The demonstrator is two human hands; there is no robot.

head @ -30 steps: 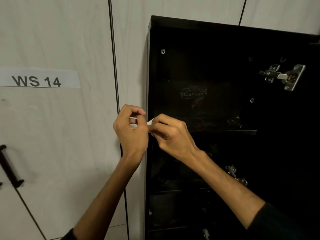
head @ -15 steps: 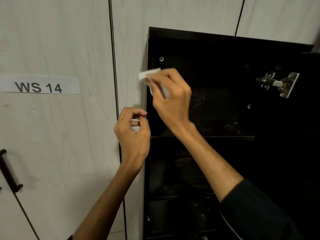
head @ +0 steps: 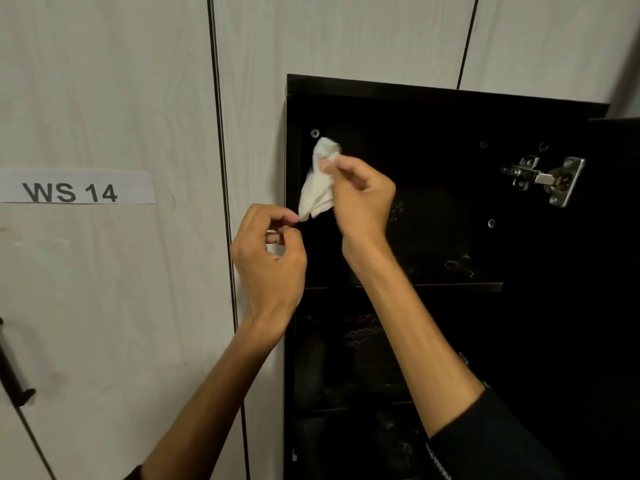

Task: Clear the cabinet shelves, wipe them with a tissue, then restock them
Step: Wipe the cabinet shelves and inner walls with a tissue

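An open black cabinet [head: 446, 95] fills the right half of the view, its top shelf [head: 450, 286] dark and bare as far as I can see. My right hand [head: 360, 199] holds a white tissue [head: 317, 188] up in front of the top compartment, pinching its upper part. My left hand [head: 270, 258] is just below and left, thumb and forefinger closed on the tissue's lower corner. Lower shelves are too dark to make out their contents.
A metal door hinge [head: 547, 178] sticks out on the cabinet's right inner wall. Light wood-grain panels surround the cabinet; one carries a "WS 14" label [head: 74, 187] and a black handle [head: 14, 372] at the far left.
The right hand rose from shelf level to the top compartment. The tissue, first a small folded piece between both hands, now hangs unfolded. The left hand stayed nearly in place.
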